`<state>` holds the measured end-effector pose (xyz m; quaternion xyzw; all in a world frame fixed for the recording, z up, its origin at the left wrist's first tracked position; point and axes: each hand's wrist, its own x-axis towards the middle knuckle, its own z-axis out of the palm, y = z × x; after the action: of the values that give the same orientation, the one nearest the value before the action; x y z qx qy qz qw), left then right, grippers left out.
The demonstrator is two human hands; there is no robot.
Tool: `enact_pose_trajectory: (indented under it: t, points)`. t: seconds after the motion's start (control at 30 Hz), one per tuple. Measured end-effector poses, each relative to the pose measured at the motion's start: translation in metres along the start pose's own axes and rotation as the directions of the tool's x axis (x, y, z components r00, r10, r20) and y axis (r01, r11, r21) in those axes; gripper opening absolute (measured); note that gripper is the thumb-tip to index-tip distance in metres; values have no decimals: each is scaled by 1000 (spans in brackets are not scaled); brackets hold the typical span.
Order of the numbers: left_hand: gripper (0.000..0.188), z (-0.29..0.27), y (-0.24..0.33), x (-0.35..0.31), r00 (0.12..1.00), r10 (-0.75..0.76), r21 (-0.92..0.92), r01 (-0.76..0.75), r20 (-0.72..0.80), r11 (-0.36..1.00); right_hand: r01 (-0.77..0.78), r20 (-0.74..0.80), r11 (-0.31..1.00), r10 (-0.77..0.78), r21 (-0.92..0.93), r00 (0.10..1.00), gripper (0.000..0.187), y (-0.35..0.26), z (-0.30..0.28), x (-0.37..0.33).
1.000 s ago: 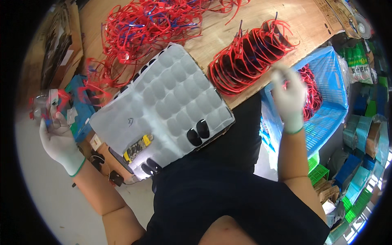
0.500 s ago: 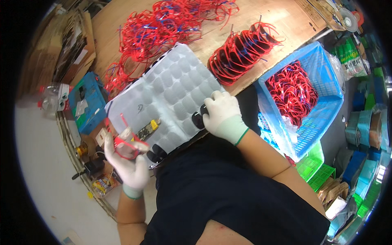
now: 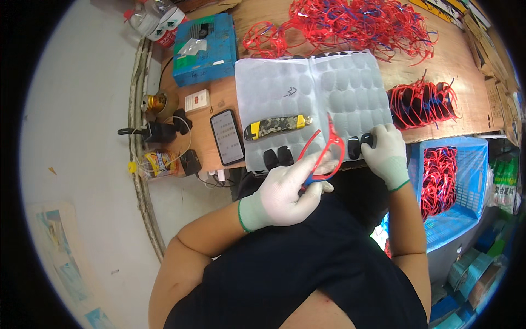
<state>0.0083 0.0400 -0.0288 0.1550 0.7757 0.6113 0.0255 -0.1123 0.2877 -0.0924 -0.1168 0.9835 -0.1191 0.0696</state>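
Note:
My left hand (image 3: pixel 287 197), in a white glove, is closed on a red glasses frame (image 3: pixel 336 156) with a blue part near the fingers. The frame's temples point away from me, above the near edge of the white sheet (image 3: pixel 274 82). My gloved right hand (image 3: pixel 388 153) rests at the sheet's near right corner, its fingertips closed on a dark lens (image 3: pixel 367 141). Beside it lies another dark lens (image 3: pixel 354 148). Two more lenses, one a black oval (image 3: pixel 271 159), show at the near edge left of centre. Rows of oval shapes show through the sheet.
A camouflage-and-yellow utility knife (image 3: pixel 276 126) lies on the sheet. To its left are a phone (image 3: pixel 227 137), a small white box (image 3: pixel 197 101) and a blue box (image 3: pixel 205 49). Red frames (image 3: pixel 356 24) heap at the back; a row (image 3: pixel 422 104) stands right, above a blue basket (image 3: pixel 466 181).
The view has turned, shifting the table rightward. My left hand has brought the glasses frame rightward, close to my right hand, which stays at the lenses by the sheet's near right corner.

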Motion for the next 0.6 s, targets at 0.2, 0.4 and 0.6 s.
enact_pose_trajectory:
  t: [0.2,0.4,0.6]
  points:
    - [38,-2,2,0,992,-120,-92,124,46,988,135,17,929,-150,344,989,15,3,-8,-11]
    - [36,-3,-3,0,978,-211,67,210,-3,975,154,-43,524,-217,838,975,30,-41,-42,-53]
    - [25,4,-3,7,976,-178,275,139,123,951,114,-86,208,-137,971,987,39,-68,-20,-66]
